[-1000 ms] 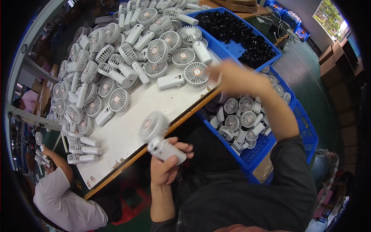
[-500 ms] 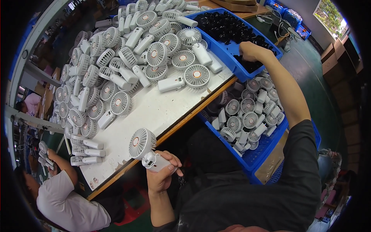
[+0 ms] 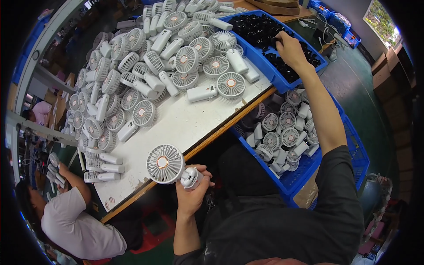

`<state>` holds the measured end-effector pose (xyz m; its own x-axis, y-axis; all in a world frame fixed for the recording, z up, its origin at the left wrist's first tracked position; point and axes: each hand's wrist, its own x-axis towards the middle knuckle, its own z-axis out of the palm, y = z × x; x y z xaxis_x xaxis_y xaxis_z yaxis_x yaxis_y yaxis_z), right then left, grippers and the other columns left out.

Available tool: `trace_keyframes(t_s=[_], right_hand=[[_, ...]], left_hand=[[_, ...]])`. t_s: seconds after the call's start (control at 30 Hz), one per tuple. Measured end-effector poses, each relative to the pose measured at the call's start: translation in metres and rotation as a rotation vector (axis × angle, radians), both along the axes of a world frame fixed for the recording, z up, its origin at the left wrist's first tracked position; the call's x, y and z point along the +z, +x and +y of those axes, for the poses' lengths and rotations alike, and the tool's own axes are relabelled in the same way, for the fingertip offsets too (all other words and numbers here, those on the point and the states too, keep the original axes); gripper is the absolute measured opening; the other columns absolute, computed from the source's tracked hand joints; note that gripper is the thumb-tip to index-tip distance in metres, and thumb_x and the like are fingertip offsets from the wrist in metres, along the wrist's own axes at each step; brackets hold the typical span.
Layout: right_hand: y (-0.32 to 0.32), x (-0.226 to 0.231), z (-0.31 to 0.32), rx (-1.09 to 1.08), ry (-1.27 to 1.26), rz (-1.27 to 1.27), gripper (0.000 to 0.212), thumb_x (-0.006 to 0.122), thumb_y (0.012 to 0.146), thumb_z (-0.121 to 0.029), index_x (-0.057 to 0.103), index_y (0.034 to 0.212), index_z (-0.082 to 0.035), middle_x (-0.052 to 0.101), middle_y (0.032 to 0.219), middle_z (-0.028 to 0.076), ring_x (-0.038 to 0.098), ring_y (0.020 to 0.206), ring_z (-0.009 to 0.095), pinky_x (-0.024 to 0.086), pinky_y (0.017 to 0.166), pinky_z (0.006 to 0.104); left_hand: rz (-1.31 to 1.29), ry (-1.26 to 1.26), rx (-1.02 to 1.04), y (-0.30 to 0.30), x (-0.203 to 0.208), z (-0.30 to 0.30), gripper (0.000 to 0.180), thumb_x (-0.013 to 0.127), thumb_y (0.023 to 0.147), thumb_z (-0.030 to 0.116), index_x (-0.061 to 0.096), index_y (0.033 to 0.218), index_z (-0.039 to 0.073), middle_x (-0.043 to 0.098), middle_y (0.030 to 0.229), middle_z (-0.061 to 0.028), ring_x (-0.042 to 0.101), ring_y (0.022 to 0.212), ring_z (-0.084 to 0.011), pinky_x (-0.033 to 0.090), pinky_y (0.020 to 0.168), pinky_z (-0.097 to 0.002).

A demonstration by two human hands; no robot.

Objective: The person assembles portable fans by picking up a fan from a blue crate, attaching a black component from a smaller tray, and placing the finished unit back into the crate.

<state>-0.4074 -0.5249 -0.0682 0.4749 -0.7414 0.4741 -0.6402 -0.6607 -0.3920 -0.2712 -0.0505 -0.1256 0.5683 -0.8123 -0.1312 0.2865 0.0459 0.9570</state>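
Observation:
A white handheld fan (image 3: 165,163) with a round grille and an orange ring at its hub is in my left hand (image 3: 191,194). My fingers wrap round its handle, and the head points left over the front edge of the table. My right hand (image 3: 291,52) reaches into a blue tray (image 3: 252,55) at the far right of the table. Its fingers are bent and pinched together among small black parts (image 3: 254,28). Whatever lies between the fingertips is hidden.
A big heap of white fans (image 3: 154,64) covers the back and left of the white table (image 3: 176,119). Below its right edge, a blue crate (image 3: 289,185) holds more fans. At the left, a person in a light shirt (image 3: 81,221) handles fans.
My right hand has moved from the tray's near part farther in, over the pile of black parts. The fan in my left hand has turned, its grille now facing me more squarely.

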Motion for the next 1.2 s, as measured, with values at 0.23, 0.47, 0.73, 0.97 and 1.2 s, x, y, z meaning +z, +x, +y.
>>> trace_keyframes(t_s=[0.23,0.47,0.73,0.97,1.2], right_hand=[[0.004,-0.010,0.026,0.058,-0.167,-0.059,0.021,0.055,0.091,-0.008,0.065,0.107,0.000,0.067,0.101,0.024,0.064,0.100,0.041,0.051,0.088,0.0470],[0.039,-0.034,0.299,0.929,0.187,-0.107,0.028,0.062,0.077,0.000,0.064,0.104,-0.002,0.063,0.090,0.014,0.063,0.085,0.036,0.053,0.072,0.0433],[0.039,-0.038,0.319,0.900,1.604,-0.383,0.017,0.071,0.091,-0.007,0.067,0.105,0.002,0.069,0.092,0.005,0.064,0.078,0.008,0.053,0.071,0.0226],[0.075,-0.012,0.314,1.219,0.324,-0.187,0.037,0.074,0.078,-0.002,0.065,0.114,-0.003,0.063,0.102,0.013,0.063,0.089,0.030,0.053,0.076,0.0375],[0.064,-0.017,0.336,1.124,0.175,-0.061,0.054,0.077,0.074,-0.014,0.061,0.125,-0.007,0.057,0.111,0.014,0.057,0.101,0.032,0.050,0.085,0.0409]], left_hand=[[-0.083,0.091,0.061,0.000,-0.001,0.003,0.024,0.069,0.089,0.000,0.061,0.111,-0.005,0.065,0.091,-0.0098,0.066,0.083,-0.0152,0.062,0.066,-0.0310],[-0.527,0.054,0.237,-0.008,-0.016,-0.005,0.032,0.075,0.085,0.002,0.063,0.115,0.000,0.066,0.103,-0.0075,0.063,0.093,-0.0136,0.053,0.081,-0.0298],[0.026,0.165,0.120,0.009,0.005,0.011,0.027,0.069,0.086,0.000,0.060,0.112,0.000,0.064,0.093,-0.0061,0.064,0.076,-0.0127,0.056,0.063,-0.0265],[0.339,-0.123,-0.232,0.016,-0.005,0.020,0.044,0.074,0.089,0.034,0.058,0.110,-0.001,0.063,0.087,-0.0107,0.066,0.073,-0.0177,0.059,0.050,-0.0284],[0.462,-0.152,0.097,-0.001,0.002,0.006,0.071,0.034,0.100,0.062,0.043,0.141,0.004,0.058,0.129,-0.0154,0.061,0.115,-0.0271,0.050,0.099,-0.0442]])
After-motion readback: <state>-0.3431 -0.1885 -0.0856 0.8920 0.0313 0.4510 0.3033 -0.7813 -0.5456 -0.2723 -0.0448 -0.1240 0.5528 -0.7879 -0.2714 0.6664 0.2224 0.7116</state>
